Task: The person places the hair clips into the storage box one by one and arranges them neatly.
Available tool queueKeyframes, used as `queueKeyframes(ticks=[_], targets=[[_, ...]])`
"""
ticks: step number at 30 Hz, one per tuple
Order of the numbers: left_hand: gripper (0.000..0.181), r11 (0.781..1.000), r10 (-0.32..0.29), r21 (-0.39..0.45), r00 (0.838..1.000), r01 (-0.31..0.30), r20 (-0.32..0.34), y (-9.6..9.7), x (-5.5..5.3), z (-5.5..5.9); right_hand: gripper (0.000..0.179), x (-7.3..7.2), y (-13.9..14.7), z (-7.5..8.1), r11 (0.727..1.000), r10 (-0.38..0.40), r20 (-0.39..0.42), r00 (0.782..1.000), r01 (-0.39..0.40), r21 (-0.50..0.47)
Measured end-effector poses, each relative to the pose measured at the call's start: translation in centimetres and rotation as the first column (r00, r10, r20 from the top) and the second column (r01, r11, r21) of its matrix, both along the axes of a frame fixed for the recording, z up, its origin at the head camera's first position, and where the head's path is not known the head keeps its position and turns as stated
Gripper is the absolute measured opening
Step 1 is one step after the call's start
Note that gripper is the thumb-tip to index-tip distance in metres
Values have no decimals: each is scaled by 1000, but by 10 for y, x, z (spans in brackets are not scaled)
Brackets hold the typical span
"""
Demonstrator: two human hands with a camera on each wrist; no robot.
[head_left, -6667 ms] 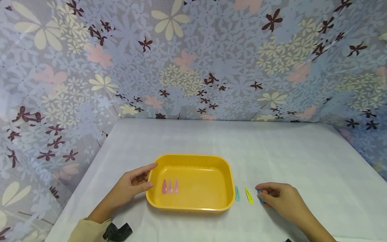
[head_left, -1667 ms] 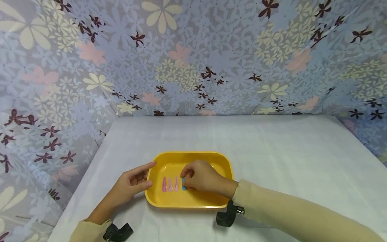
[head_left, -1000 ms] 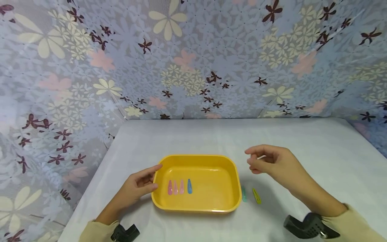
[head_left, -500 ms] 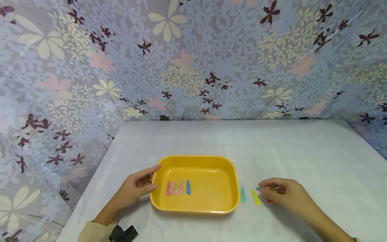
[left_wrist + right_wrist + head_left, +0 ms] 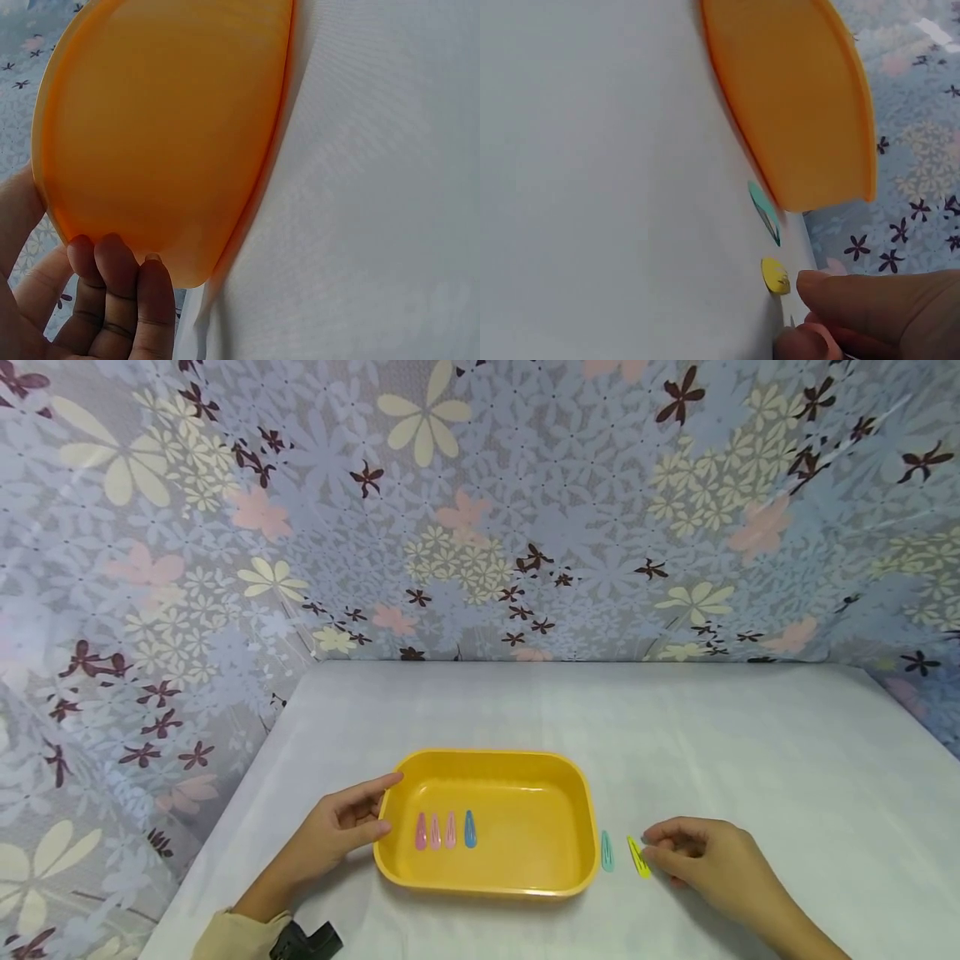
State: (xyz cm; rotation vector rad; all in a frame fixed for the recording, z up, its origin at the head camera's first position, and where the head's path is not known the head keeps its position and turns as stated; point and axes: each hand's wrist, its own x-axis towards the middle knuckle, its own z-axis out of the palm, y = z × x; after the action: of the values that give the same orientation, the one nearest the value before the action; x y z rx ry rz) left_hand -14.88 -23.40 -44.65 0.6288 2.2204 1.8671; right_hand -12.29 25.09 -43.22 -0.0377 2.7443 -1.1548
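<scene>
The left hand (image 5: 330, 835) holds the left side of the yellow tray (image 5: 517, 860), where three pink clips (image 5: 436, 832) and a blue clip (image 5: 470, 829) lie in a row. The right hand (image 5: 716, 864), its grip narrow, meets the yellow clip (image 5: 638, 857) on the tabletop (image 5: 525, 706); whether it holds anything I cannot tell.

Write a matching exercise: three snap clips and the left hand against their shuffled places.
1 blue snap clip
2 teal snap clip
3 yellow snap clip
4 left hand

A touching the rim of the yellow tray
B nearest the right hand
C in the tray, beside the pink snap clips
D between tray and yellow snap clip

Pairs: 1-C, 2-D, 3-B, 4-A
</scene>
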Motion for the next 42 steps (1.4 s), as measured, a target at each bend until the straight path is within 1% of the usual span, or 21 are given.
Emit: queueKeyframes(ticks=[4, 9, 11, 14, 16, 18, 20, 24, 26, 30, 34, 40, 42], targets=[[54, 1000, -9, 2, 1000, 9, 5, 3, -1, -1, 34, 5, -1, -1, 999, -3, -52, 999, 5, 42], [54, 1000, -7, -2, 1000, 7, 10, 5, -1, -3, 36, 11, -6, -1, 997, -5, -83, 997, 11, 74], [54, 1000, -6, -5, 1000, 6, 12, 6, 0, -3, 37, 14, -9, -1, 996, -12, -84, 996, 19, 90], [54, 1000, -9, -3, 1000, 9, 17, 7, 0, -4, 33, 17, -12, -1, 993, -24, -89, 996, 35, 114], [54, 1000, -10, -1, 1000, 10, 20, 7, 0, -5, 27, 17, -13, 0, 991, -27, -98, 995, 39, 127], [54, 1000, -9, -5, 1000, 9, 16, 8, 0, -5, 22, 17, -14, 0, 989, -21, -120, 993, 38, 142], [54, 1000, 4, -18, 1000, -4, 9, 9, 0, -5, 18, 16, -14, 0, 988, -8, -138, 990, 29, 150], [54, 999, 23, -38, 1000, -24, -4, 8, -1, -5, 17, 15, -15, 1, 989, 12, -153, 988, 10, 145], [54, 999, 23, -41, 1000, -24, -6, 8, -1, -4, 15, 14, -14, 1, 991, 20, -162, 987, 3, 136], [54, 998, 33, -53, 999, -33, -3, 5, 1, -1, 14, 10, -16, 2, 995, 33, -168, 985, -17, 100], [55, 998, 47, -51, 999, -47, 1, 0, 4, 2, 13, 5, -17, 5, 998, 48, -133, 990, -42, 46], [55, 1000, 14, -24, 1000, -14, -11, 1, 4, 2, 13, 7, -13, 8, 998, 56, -95, 994, -56, 6], [54, 1000, 5, -16, 1000, -6, -16, 2, 3, 2, 13, 7, -12, 8, 999, 52, -70, 996, -53, -7]])
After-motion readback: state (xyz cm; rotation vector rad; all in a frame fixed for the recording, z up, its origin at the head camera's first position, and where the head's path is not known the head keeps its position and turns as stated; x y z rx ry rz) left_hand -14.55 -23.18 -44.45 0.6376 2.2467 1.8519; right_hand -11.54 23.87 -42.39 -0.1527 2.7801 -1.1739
